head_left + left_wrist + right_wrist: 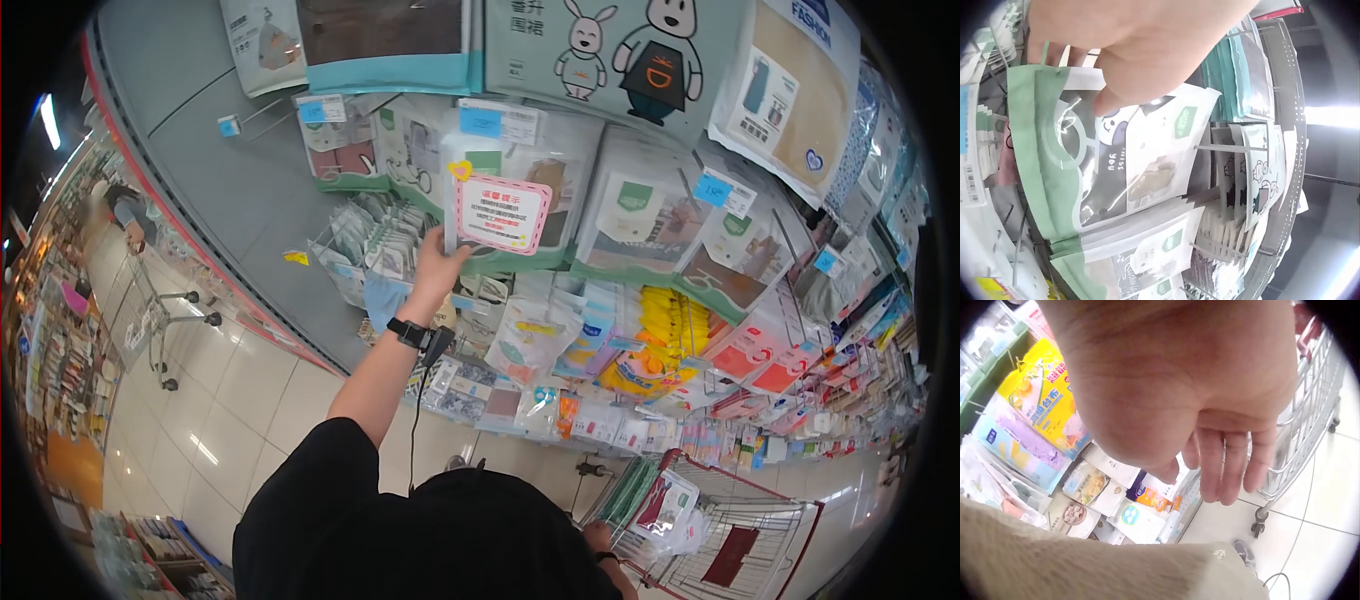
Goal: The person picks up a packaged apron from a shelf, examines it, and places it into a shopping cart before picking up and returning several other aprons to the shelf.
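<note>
My left hand (pixel 437 268) grips the edge of a hanging flat packet (pixel 572 205), clear-fronted with a green strip along the bottom. In the left wrist view the thumb lies on the front of the packet (pixel 1107 194), over a cartoon print, and the other fingers go behind its edge. A pink-bordered notice (pixel 502 215) covers part of the packet in the head view. My right hand (pixel 1179 381) hangs low beside the shopping cart (pixel 735 505), fingers loosely bent and holding nothing.
Similar packets (pixel 640 220) hang alongside on hooks. Yellow packs (pixel 665 335) and other bagged goods fill the lower rack. Several packages (pixel 665 505) lie in the cart. Across the aisle at left, a person (pixel 128 215) stands by another cart (pixel 135 315).
</note>
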The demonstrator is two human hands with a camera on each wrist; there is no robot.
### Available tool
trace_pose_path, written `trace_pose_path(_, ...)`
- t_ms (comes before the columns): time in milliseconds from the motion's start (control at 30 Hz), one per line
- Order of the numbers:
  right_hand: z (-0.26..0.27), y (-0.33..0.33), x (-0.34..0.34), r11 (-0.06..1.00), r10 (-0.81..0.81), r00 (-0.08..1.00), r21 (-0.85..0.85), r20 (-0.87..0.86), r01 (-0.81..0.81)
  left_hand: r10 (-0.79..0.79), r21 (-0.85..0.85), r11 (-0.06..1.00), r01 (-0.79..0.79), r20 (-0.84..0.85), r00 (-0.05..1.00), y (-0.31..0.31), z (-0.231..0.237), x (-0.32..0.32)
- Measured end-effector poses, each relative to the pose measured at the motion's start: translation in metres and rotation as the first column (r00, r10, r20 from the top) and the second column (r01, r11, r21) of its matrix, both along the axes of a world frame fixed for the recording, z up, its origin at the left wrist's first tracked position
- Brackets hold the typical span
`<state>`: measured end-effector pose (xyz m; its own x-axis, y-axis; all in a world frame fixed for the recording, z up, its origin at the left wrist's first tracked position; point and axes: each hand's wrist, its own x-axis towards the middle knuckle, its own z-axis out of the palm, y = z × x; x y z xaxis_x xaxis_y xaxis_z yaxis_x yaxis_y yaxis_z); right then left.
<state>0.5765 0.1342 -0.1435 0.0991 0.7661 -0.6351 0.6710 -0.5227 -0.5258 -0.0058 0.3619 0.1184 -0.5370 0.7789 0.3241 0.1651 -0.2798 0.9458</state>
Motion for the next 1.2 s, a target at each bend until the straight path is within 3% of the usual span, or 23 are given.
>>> trace_pose_path(33, 0.002, -0.002, -0.001, 0.998, -0.051, 0.999, 0.027, -0.008, 0.051, 0.144, 0.117, 0.984, -0.135, -0.068, 0.987, 0.006, -0.014, -0.001)
trace_pose_path(67, -0.014, -0.001, 0.008, 0.998, -0.032, 0.999, 0.062, 0.0, 0.032, 0.125, 0.109, 0.987, -0.117, -0.072, 0.99, 0.002, -0.014, 0.005)
trace_pose_path(133, -0.095, -0.01, 0.053, 0.977, 0.063, 0.996, 0.198, 0.055, -0.073, 0.523, 0.182, 0.852, -0.492, -0.359, 0.773, -0.021, -0.004, 0.026)
trace_pose_path(200, -0.152, -0.018, 0.086, 0.946, 0.078, 0.989, 0.304, 0.124, -0.113, 0.514, 0.15, 0.857, -0.494, -0.331, 0.791, -0.042, 0.0, 0.055)
trace_pose_path(233, -0.145, -0.013, 0.083, 0.954, -0.09, 0.988, 0.297, 0.126, 0.049, 0.42, 0.136, 0.907, -0.398, -0.27, 0.866, -0.052, -0.007, 0.065)
trace_pose_path(367, -0.084, -0.002, 0.079, 0.899, -0.188, 0.981, 0.411, 0.049, 0.152, -0.173, -0.148, 0.976, 0.159, -0.082, 0.982, -0.081, -0.06, 0.102)
trace_pose_path(400, -0.084, 0.002, 0.088, 0.857, -0.23, 0.969, 0.491, 0.087, 0.159, -0.359, -0.268, 0.902, 0.339, -0.028, 0.933, -0.089, -0.058, 0.113)
trace_pose_path(467, -0.079, 0.007, 0.097, 0.812, -0.275, 0.954, 0.56, 0.12, 0.164, -0.753, -0.676, 0.513, 0.528, -0.059, 0.656, -0.106, -0.039, 0.127)
trace_pose_path(500, -0.07, 0.01, 0.102, 0.776, -0.346, 0.914, 0.612, 0.213, 0.152, -0.755, -0.683, 0.506, 0.527, -0.055, 0.653, -0.111, -0.047, 0.129)
trace_pose_path(567, -0.053, 0.012, 0.109, 0.746, -0.414, 0.861, 0.652, 0.297, 0.134, -0.98, -0.935, 0.152, 0.32, -0.1, 0.173, -0.121, -0.068, 0.129)
trace_pose_path(600, -0.048, 0.012, 0.115, 0.744, -0.47, 0.856, 0.618, 0.216, 0.252, -0.981, -0.938, 0.143, 0.315, -0.093, 0.17, -0.124, -0.066, 0.134)
trace_pose_path(633, -0.045, 0.011, 0.122, 0.73, -0.531, 0.836, 0.577, 0.14, 0.367, -0.955, -0.906, 0.259, 0.335, -0.187, 0.232, -0.127, -0.063, 0.139)
trace_pose_path(667, -0.079, 0.008, 0.146, 0.754, -0.553, 0.827, 0.484, 0.105, 0.443, -0.917, -0.862, 0.368, 0.348, -0.274, 0.291, -0.128, -0.06, 0.147)
trace_pose_path(733, -0.161, 0.002, 0.204, 0.777, -0.602, 0.796, 0.276, 0.066, 0.566, -0.89, -0.867, 0.399, 0.298, -0.289, 0.352, -0.129, -0.059, 0.157)
trace_pose_path(800, -0.159, -0.008, 0.2, 0.943, -0.248, 0.887, 0.309, 0.39, 0.128, -0.86, -0.858, 0.433, 0.276, -0.303, 0.41, -0.125, -0.061, 0.168)
trace_pose_path(833, -0.152, -0.013, 0.203, 0.921, 0.164, 0.738, 0.166, 0.654, -0.351, -0.872, -0.852, 0.423, 0.31, -0.288, 0.396, -0.124, -0.065, 0.17)
trace_pose_path(867, -0.16, -0.02, 0.206, 0.907, 0.191, 0.707, 0.153, 0.681, -0.393, -0.889, -0.875, 0.403, 0.268, -0.304, 0.341, -0.122, -0.069, 0.173)
trace_pose_path(967, -0.151, -0.007, 0.189, 0.984, 0.058, 0.784, 0.095, 0.618, -0.148, -0.894, -0.912, 0.312, 0.268, -0.186, 0.407, -0.121, -0.06, 0.196)
trace_pose_path(1000, -0.142, -0.002, 0.186, 0.99, 0.129, 0.808, -0.035, 0.575, -0.133, -0.904, -0.916, 0.309, 0.257, -0.199, 0.379, -0.121, -0.065, 0.198)
trace_pose_path(1033, -0.171, -0.006, 0.193, 0.986, 0.133, 0.785, 0.003, 0.605, -0.169, -0.909, -0.925, 0.301, 0.233, -0.205, 0.363, -0.126, -0.067, 0.201)
trace_pose_path(1067, -0.237, 0.002, 0.198, 0.968, -0.132, 0.795, 0.249, 0.592, -0.025, -0.92, -0.919, 0.315, 0.237, -0.234, 0.315, -0.127, -0.073, 0.2)
trace_pose_path(1100, -0.24, -0.002, 0.21, 0.971, -0.158, 0.793, 0.24, 0.589, 0.015, -0.927, -0.934, 0.286, 0.214, -0.214, 0.308, -0.128, -0.072, 0.208)
trace_pose_path(1200, -0.217, 0.005, 0.202, 0.837, -0.545, 0.836, 0.1, 0.059, 0.538, -0.939, -0.96, 0.231, 0.16, -0.177, 0.294, -0.131, -0.061, 0.224)
